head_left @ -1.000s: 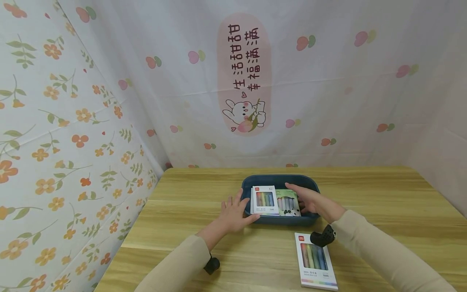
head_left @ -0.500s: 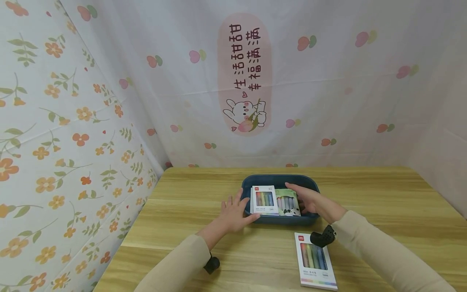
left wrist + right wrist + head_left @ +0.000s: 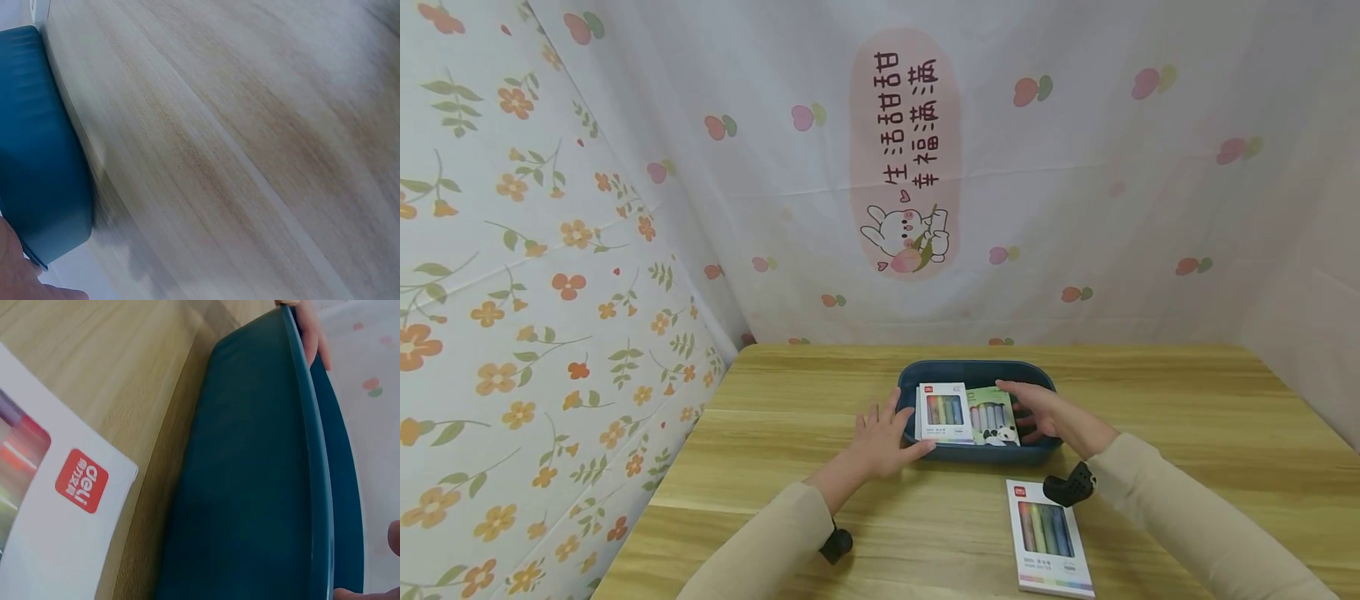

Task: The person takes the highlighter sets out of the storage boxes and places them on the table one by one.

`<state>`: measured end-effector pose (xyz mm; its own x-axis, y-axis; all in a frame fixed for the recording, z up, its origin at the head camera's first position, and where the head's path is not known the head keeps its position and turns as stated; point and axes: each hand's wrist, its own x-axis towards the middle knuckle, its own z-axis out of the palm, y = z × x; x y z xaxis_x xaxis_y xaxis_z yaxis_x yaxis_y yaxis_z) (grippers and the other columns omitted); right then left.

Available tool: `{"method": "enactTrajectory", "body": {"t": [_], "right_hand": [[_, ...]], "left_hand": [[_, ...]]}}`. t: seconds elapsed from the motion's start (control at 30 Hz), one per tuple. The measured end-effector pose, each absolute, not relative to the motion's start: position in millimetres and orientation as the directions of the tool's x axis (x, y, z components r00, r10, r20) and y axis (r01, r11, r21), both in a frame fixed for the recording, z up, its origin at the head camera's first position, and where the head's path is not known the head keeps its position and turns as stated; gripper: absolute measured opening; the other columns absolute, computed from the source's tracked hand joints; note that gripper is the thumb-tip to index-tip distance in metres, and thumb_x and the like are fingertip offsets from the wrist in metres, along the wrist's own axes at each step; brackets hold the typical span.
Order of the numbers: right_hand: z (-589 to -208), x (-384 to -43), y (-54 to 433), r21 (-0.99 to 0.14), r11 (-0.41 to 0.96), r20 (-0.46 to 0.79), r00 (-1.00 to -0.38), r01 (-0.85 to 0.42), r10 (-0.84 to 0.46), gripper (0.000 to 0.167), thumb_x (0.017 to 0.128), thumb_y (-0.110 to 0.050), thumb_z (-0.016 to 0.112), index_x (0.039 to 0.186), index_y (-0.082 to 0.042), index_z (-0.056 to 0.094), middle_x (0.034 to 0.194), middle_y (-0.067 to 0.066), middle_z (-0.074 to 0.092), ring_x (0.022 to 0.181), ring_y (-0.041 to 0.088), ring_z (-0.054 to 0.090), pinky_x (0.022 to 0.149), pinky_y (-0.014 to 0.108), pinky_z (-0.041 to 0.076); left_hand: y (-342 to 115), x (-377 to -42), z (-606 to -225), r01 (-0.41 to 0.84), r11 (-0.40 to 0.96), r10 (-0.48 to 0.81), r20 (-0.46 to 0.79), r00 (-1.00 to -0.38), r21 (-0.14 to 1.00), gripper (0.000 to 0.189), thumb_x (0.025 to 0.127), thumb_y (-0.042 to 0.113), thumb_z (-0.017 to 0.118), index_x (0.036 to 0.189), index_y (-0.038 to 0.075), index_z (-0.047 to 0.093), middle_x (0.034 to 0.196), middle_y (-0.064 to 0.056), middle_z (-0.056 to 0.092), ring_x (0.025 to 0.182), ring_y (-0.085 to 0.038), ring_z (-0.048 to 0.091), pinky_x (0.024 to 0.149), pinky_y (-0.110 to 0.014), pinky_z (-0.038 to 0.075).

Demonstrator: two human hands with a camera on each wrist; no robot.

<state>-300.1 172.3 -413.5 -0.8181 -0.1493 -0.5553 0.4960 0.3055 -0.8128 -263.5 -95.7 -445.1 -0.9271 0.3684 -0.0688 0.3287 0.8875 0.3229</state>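
Observation:
A dark blue plastic basket (image 3: 977, 452) stands on the table, holding white marker boxes (image 3: 944, 413) on its left and a green panda box (image 3: 993, 419) beside them. My left hand (image 3: 880, 442) rests at the basket's left front corner, fingers spread over the rim and thumb along the front edge. In the basket's right end, my right hand (image 3: 1045, 412) has its fingers bent loosely beside the green box's right edge, the lower fingers partly hidden. Another white deli marker box (image 3: 1049, 537) lies on the table below the right wrist.
Wooden table (image 3: 790, 467) under everything, with a patterned curtain (image 3: 1097, 208) behind it and a floral curtain (image 3: 535, 292) on the left. A black wrist camera (image 3: 1070, 485) overhangs the upper corner of the loose marker box.
My right hand has drawn slightly right along the green box, whose top edge now looks a little more slanted. The left hand stays at the same corner.

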Motion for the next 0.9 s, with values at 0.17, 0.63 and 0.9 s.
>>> {"method": "enactTrajectory", "body": {"t": [0.17, 0.63, 0.9], "right_hand": [[-415, -303, 174, -0.820, 0.310, -0.546, -0.821, 0.482, -0.169, 0.072, 0.094, -0.038, 0.041, 0.145, -0.001, 0.006, 0.141, 0.034, 0.012, 0.125, 0.049, 0.023, 0.088, 0.059, 0.038], [-426, -313, 182, -0.820, 0.322, -0.552, -0.801, 0.473, -0.230, 0.072, 0.094, -0.018, 0.043, 0.145, 0.000, -0.004, 0.137, 0.035, 0.020, 0.117, 0.047, 0.036, 0.083, 0.052, 0.045], [-424, -316, 180, -0.820, 0.350, -0.546, -0.802, 0.452, -0.244, 0.071, 0.091, -0.013, 0.048, 0.143, 0.006, 0.002, 0.126, 0.033, 0.036, 0.103, 0.039, 0.049, 0.072, 0.047, 0.052]], "left_hand": [[-96, -263, -447, 0.327, 0.887, 0.368, -0.071, -0.927, 0.325, 0.081, 0.083, 0.070, 0.037, 0.142, 0.016, 0.034, 0.154, -0.006, 0.005, 0.133, -0.047, 0.018, 0.103, -0.063, 0.016], [-95, -262, -445, 0.329, 0.892, 0.367, -0.074, -0.927, 0.311, 0.081, 0.083, 0.071, 0.037, 0.142, 0.015, 0.035, 0.154, -0.007, 0.006, 0.133, -0.048, 0.019, 0.103, -0.063, 0.016], [-96, -263, -445, 0.318, 0.894, 0.360, -0.083, -0.929, 0.316, 0.080, 0.083, 0.071, 0.036, 0.142, 0.016, 0.034, 0.154, -0.007, 0.005, 0.133, -0.047, 0.018, 0.103, -0.063, 0.015]]}}
